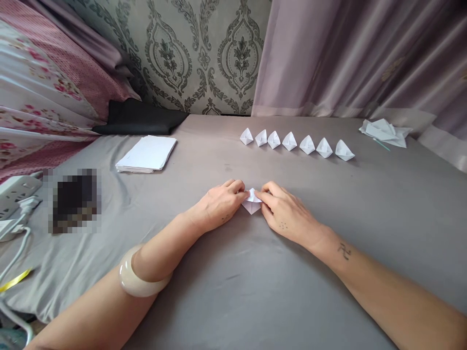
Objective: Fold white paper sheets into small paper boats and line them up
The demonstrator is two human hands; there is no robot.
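Between my two hands is a small piece of folded white paper (251, 206), its lower corner pointing toward me. My left hand (224, 204) pinches its left edge with thumb and fingers. On the opposite edge, my right hand (282, 206) grips the paper in the same way. The fingertips cover both side corners. Farther back stands a row of several folded paper boats (290, 142), white and pointed at the top. A stack of white paper sheets (148, 153) lies to the left of the row.
Grey cloth (226, 291) covers the surface. At the far right lie crumpled white papers (386, 132) beside a thin green stick (381, 144). A white power strip (18, 192) with cables, a blurred dark object (75, 200) and a yellow strip (16, 280) are at left. Black fabric (142, 116) lies behind.
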